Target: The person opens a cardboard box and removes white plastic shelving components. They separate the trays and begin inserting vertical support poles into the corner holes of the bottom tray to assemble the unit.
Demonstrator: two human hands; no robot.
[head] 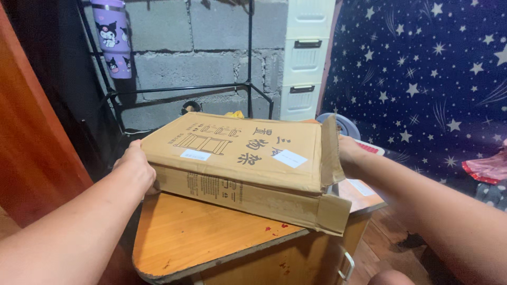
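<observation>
A flat brown cardboard box [240,153] with dark printing and two white labels lies on a small wooden table [195,237]. Its right end flaps stand open. My left hand [136,164] grips the box's left end, fingers hidden behind it. My right hand [349,153] is at the box's right end, behind the raised flap, and its fingers are mostly hidden. The box sits slightly tilted, with its near right corner over the table's edge.
A black metal rack [248,87] stands against a grey block wall. A purple tumbler [113,39] hangs top left. White plastic drawers [303,63] are behind, beside a dark blue star-patterned curtain [422,79]. An orange wooden panel [31,137] is left.
</observation>
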